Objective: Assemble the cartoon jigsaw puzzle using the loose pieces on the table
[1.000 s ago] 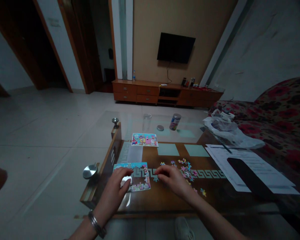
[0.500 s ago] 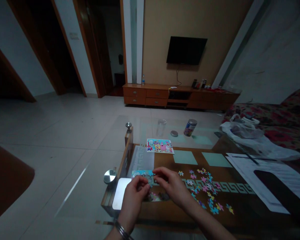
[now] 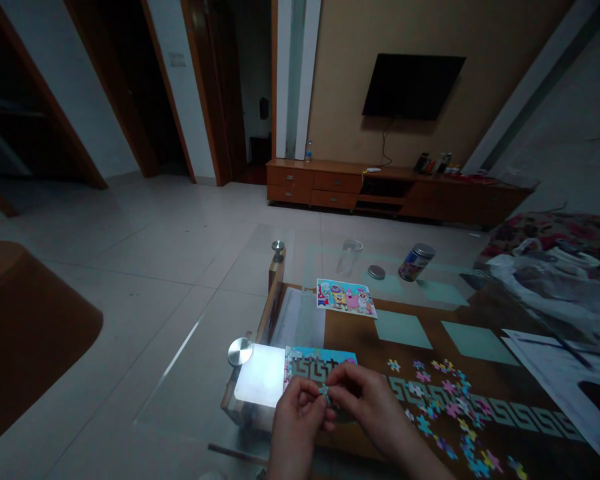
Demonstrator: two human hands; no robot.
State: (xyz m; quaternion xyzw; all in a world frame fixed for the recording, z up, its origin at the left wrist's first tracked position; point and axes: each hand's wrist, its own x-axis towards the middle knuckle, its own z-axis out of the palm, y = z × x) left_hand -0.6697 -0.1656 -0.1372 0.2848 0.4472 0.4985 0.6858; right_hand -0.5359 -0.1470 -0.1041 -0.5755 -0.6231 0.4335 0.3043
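My left hand (image 3: 296,427) and my right hand (image 3: 367,403) meet low over the near edge of a wood-and-glass table, their fingertips pinching a small pale-blue jigsaw piece (image 3: 325,393). Just beyond them lies a partly assembled cartoon jigsaw (image 3: 320,363) with a blue top border, its lower part hidden by my hands. Several loose pastel jigsaw pieces (image 3: 445,407) are scattered to the right of my right hand. A printed cartoon picture card (image 3: 347,298) lies farther back.
The table's far glass end holds a clear tumbler (image 3: 349,259), a metal lid (image 3: 376,272) and a printed can (image 3: 416,262). A steel corner knob (image 3: 241,351) sits left of the jigsaw. Papers (image 3: 555,380) lie at right, beside a plastic bag (image 3: 545,280). A wooden TV cabinet (image 3: 395,190) stands beyond.
My view has turned left, shifting the room rightward. My hands have drawn closer together, and a small jigsaw piece now shows between their fingertips, lifted slightly above the jigsaw.
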